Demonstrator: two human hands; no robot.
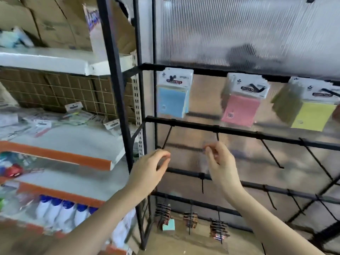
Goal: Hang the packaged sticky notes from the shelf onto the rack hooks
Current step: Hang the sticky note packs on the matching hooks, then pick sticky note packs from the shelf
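My left hand [153, 168] is raised in front of the black metal rack [239, 129], its fingers loosely curled with thumb and forefinger close together; I hold nothing in it. My right hand [219, 159] is up just to its right, fingertips drawn together beside the tip of a bare black hook [217, 137] that hangs from the rack's second bar. The picture is blurred there, so I cannot tell whether those fingers pinch the hook or only hover at it.

On the bar above hang three groups of packaged sticky notes: a blue pack [173, 92] to the left, a pink pack [242, 102] in the middle and a yellow pack [312, 109] at the right edge. More packs with white header cards [73, 117] lie scattered on the white shelf with an orange front edge [73, 144] to the left of the rack.

Low on the rack, small dark packets [219, 229] hang from short hooks. White bottles with blue caps [60, 208] stand on a lower shelf at the near left. Brown cardboard boxes [51, 21] sit on the top shelf at the far left.
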